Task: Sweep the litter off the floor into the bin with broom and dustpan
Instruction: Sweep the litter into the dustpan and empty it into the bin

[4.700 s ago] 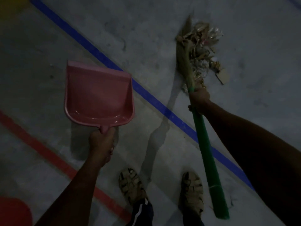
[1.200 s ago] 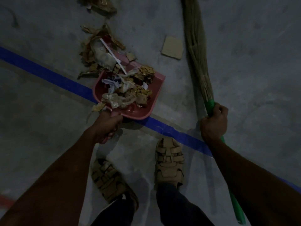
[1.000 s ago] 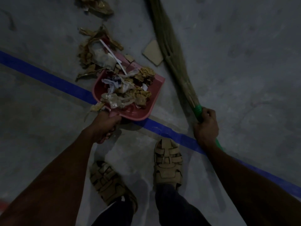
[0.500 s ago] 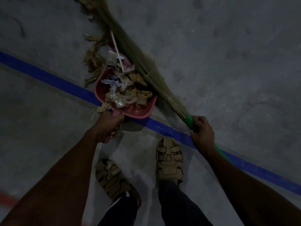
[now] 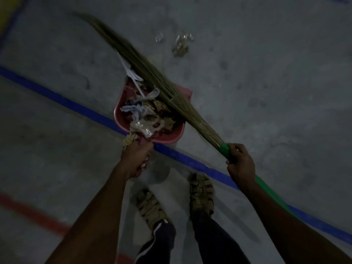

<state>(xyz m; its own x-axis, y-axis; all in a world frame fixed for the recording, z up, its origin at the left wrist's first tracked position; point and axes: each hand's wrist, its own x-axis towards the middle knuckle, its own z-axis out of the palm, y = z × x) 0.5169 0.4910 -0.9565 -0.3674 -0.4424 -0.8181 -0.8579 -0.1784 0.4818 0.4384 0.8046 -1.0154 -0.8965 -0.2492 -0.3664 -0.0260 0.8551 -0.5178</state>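
Over dustpan (image 5: 177, 136), fingers (image 5: 233, 149) grip broom (image 5: 152, 77).

The broom (image 5: 152, 79) lies across the dustpan (image 5: 167, 137), hiding its right wall and part of the litter (image 5: 146, 115) inside. The bristle tips, far beyond the dustpan, are smeared with blur. The dustpan's handle is buried in the left hand (image 5: 136, 159). The green broom stick vanishes behind the right hand (image 5: 241, 165) and its forearm. Beyond the dustpan, two scraps (image 5: 182, 44) on the floor are too dim to identify. Both arms and legs run off the bottom edge.
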